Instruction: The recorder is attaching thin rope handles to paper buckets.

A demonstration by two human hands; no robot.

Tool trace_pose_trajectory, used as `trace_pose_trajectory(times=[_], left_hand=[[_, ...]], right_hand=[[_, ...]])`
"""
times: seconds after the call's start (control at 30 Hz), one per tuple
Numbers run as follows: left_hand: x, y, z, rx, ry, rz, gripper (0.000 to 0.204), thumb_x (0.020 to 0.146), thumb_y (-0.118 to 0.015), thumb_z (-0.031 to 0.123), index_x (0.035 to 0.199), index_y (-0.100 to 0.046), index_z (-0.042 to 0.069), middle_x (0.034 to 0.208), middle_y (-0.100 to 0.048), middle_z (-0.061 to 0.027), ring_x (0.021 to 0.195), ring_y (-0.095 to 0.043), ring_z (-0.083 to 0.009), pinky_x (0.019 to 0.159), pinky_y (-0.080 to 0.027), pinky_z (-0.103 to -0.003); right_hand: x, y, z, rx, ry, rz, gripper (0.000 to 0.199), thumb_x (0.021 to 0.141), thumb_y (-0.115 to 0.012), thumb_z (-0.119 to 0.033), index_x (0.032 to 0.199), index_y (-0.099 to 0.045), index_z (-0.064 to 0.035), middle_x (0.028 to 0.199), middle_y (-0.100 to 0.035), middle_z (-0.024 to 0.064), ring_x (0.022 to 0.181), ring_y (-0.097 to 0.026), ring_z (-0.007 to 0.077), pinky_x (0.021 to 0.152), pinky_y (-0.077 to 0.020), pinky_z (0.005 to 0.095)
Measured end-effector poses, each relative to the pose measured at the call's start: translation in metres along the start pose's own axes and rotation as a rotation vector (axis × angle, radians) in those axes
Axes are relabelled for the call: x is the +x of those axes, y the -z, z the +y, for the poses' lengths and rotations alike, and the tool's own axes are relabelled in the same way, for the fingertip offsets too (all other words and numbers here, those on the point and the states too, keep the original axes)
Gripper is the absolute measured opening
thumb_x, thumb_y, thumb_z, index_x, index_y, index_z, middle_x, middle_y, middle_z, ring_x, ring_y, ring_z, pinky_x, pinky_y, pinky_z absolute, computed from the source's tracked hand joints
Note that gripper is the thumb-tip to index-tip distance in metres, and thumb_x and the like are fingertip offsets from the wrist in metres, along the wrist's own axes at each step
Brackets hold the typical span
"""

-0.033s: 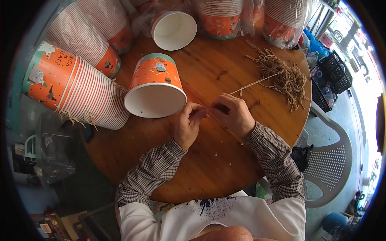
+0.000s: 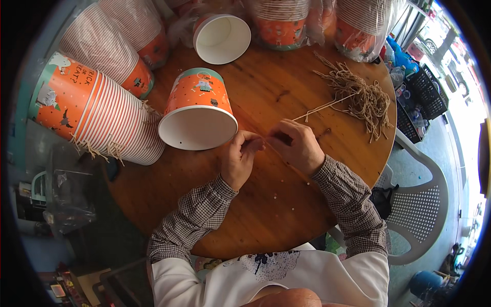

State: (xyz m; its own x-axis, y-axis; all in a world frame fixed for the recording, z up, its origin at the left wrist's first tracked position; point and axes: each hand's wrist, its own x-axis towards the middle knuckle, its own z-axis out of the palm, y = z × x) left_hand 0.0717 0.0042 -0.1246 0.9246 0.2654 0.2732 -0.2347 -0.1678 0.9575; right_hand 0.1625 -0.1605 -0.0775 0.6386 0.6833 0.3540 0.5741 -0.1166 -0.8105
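Note:
Over the middle of the table my left hand and my right hand meet, thumb and fingertips pinched together. Whatever sits between the fingertips is too thin and small to make out. Just beyond my left hand, an orange paper bucket with a green band lies with its white open mouth toward me; a small dark hole shows near its rim. From a tangled pile of tan paper cord at the right, one strand reaches close behind my right hand. Whether that hand holds it, I cannot tell.
At the left leans a stack of nested orange buckets, tan cord ends poking out. More stacks in plastic wrap stand along the far side, beside a single white-mouthed bucket. A grey plastic chair and black crates are right of the table.

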Motion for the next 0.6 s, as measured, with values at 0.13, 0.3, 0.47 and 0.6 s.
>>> trace_pose_trajectory(times=[0.13,0.3,0.47,0.6], left_hand=[[0.001,0.003,0.009,0.168,-0.097,-0.004,0.007,0.096,-0.059,0.005,0.098,-0.056,-0.001,0.087,-0.064,-0.0074,0.079,-0.064,-0.0133,0.070,-0.052,-0.027],[0.003,0.005,0.014,0.429,-0.263,0.026,0.003,0.095,-0.058,0.000,0.094,-0.056,-0.002,0.085,-0.064,-0.0089,0.076,-0.063,-0.0157,0.069,-0.051,-0.028],[0.006,0.002,0.015,0.497,-0.471,0.056,0.013,0.087,-0.065,-0.003,0.095,-0.056,0.001,0.086,-0.060,-0.0116,0.074,-0.062,-0.0260,0.065,-0.050,-0.034],[0.009,0.005,0.014,0.529,-0.482,0.069,0.021,0.083,-0.070,-0.002,0.098,-0.055,0.001,0.094,-0.063,-0.0116,0.085,-0.063,-0.0252,0.074,-0.051,-0.033]], right_hand=[[0.000,-0.001,0.003,-0.032,-0.017,-0.009,0.012,0.084,-0.070,-0.008,0.091,-0.064,0.0004,0.083,-0.064,0.0115,0.074,-0.063,0.0226,0.066,-0.0508,0.0327],[0.000,-0.002,-0.004,0.018,-0.029,-0.009,0.012,0.083,-0.069,-0.008,0.090,-0.063,0.0003,0.082,-0.064,0.0124,0.074,-0.063,0.0249,0.065,-0.0507,0.0338],[-0.001,-0.002,-0.002,0.051,0.005,0.014,0.011,0.082,-0.068,-0.007,0.089,-0.063,0.0003,0.082,-0.064,0.0137,0.074,-0.064,0.0287,0.066,-0.0513,0.0357],[-0.002,-0.003,0.006,-0.013,-0.003,0.014,0.011,0.084,-0.068,-0.007,0.091,-0.064,0.0001,0.080,-0.063,0.0105,0.072,-0.061,0.0208,0.065,-0.0498,0.0316]])
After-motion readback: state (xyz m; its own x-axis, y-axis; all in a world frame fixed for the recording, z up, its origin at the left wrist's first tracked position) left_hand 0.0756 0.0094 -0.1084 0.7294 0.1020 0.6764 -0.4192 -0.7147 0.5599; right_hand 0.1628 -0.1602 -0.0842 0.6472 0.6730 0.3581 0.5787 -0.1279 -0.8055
